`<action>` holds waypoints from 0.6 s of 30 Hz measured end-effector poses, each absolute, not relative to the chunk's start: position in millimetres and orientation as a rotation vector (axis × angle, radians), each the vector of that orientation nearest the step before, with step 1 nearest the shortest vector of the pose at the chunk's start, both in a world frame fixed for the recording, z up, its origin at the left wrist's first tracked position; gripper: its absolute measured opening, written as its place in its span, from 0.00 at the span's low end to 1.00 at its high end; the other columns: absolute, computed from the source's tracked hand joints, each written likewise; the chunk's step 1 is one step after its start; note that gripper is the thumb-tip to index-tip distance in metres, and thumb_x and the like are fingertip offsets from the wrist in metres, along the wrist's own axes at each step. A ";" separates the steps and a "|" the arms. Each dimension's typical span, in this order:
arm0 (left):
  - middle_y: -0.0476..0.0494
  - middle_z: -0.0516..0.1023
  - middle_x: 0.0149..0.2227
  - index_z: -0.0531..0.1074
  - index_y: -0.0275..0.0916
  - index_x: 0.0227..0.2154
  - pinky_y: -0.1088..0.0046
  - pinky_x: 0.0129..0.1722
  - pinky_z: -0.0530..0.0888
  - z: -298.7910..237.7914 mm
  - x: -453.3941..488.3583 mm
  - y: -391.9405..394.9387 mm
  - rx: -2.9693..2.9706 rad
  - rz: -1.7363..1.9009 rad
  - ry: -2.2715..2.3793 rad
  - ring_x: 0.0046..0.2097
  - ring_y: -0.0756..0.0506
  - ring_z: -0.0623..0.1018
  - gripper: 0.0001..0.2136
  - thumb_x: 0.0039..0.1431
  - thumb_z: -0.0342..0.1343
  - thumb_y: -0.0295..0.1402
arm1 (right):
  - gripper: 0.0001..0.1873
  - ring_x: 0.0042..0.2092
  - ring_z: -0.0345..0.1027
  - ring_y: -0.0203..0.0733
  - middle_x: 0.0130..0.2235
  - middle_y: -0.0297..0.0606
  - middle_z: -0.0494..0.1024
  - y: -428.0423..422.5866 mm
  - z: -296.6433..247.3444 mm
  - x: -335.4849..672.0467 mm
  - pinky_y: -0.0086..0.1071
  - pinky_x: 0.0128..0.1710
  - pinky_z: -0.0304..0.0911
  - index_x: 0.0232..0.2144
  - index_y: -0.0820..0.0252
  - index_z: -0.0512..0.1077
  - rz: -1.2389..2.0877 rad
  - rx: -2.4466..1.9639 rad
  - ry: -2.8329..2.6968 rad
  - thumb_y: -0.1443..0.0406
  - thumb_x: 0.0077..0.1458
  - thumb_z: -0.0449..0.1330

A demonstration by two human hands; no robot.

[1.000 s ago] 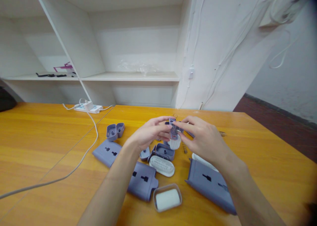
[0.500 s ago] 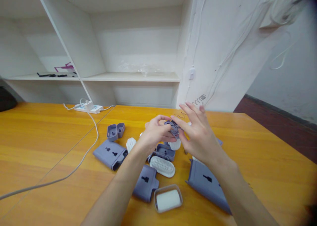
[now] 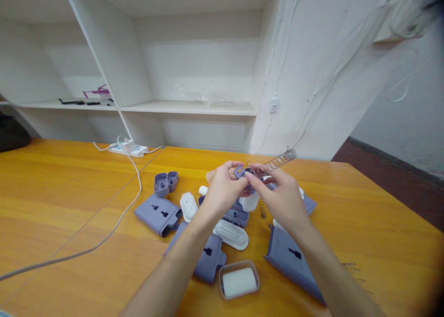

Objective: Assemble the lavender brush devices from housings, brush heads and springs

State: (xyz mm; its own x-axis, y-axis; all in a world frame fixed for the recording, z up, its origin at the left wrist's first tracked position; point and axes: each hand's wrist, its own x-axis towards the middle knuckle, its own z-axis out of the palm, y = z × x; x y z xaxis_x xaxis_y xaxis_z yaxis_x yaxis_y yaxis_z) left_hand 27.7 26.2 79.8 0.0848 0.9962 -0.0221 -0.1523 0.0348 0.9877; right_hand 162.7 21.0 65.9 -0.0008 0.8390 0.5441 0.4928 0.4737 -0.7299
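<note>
My left hand (image 3: 225, 185) is closed round a small purple-grey plastic part (image 3: 239, 171) with a square opening. My right hand (image 3: 282, 194) pinches the same piece from the other side, thumb pressed on its near face. A long wire coil spring (image 3: 279, 162) sticks out from between my hands toward the upper right, over my right fingers. How the spring joins the part is hidden by my fingers. Just below lie a purple tray-like piece (image 3: 237, 216), a white ribbed oval piece (image 3: 231, 235) and another small spring (image 3: 262, 209).
Purple housings lie left (image 3: 157, 214), front (image 3: 210, 259) and right (image 3: 293, 261). A clear tub (image 3: 239, 282) with a white block stands near me. Farther left are a double purple cup (image 3: 165, 183), a white oval piece (image 3: 188, 207), a power strip (image 3: 133, 150) and a grey cable (image 3: 114, 228).
My right hand has lowered and its fingers have closed in on the part. The spring has swung lower and shows more clearly, and the part's square opening now faces me.
</note>
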 end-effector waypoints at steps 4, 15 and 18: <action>0.46 0.75 0.27 0.67 0.34 0.40 0.73 0.26 0.76 83.3 27.0 25.8 1.151 1.115 1.139 0.26 0.49 0.77 0.10 0.55 0.55 0.22 | 0.12 0.36 0.76 0.44 0.36 0.39 0.82 24.6 66.9 169.7 0.37 0.38 0.70 0.36 0.59 0.79 0.498 -1.198 -1.606 0.58 0.52 0.64; 0.45 0.75 0.30 0.63 0.37 0.39 0.76 0.20 0.72 84.2 12.7 29.8 1.169 0.982 1.119 0.23 0.48 0.78 0.06 0.60 0.54 0.28 | 0.12 0.43 0.77 0.45 0.42 0.38 0.83 25.4 69.7 173.9 0.36 0.41 0.69 0.41 0.57 0.79 0.617 -1.209 -1.757 0.61 0.54 0.63; 0.46 0.75 0.31 0.63 0.38 0.39 0.76 0.19 0.72 81.7 11.5 30.7 1.173 0.952 1.120 0.24 0.48 0.79 0.05 0.61 0.53 0.30 | 0.10 0.42 0.77 0.44 0.41 0.38 0.83 25.9 68.5 174.0 0.35 0.41 0.70 0.39 0.57 0.79 0.677 -1.167 -1.765 0.62 0.55 0.62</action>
